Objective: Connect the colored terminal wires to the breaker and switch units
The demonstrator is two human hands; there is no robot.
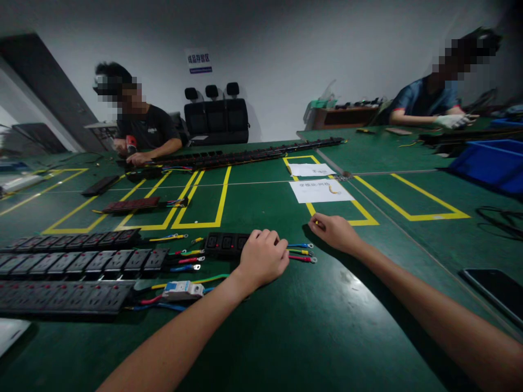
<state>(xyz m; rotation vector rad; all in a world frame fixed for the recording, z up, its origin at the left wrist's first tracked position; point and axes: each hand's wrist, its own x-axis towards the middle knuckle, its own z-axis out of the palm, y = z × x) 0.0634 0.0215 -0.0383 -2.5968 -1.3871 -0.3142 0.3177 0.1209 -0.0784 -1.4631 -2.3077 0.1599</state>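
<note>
My left hand (265, 256) is wrapped over the right end of a short black socket strip (223, 245). Wires with ring terminals (301, 252), blue, yellow-green and red, stick out on the strip's right; others come from its left end. Just beyond those terminals, my right hand (337, 235) is closed low over the table, with a small yellowish bit at the fingertips that I cannot make out. Left of my left hand lie several long black socket strips (81, 267) in rows. A white circuit breaker (183, 290) is wired to the nearest one.
Yellow tape outlines mark the green table (351, 337). White paper sheets (321, 191) lie ahead, and a phone (496, 294) and blue bin (488, 166) are at right. Across the table, one person (149, 128) holds a red power tool; another wears gloves (451, 121).
</note>
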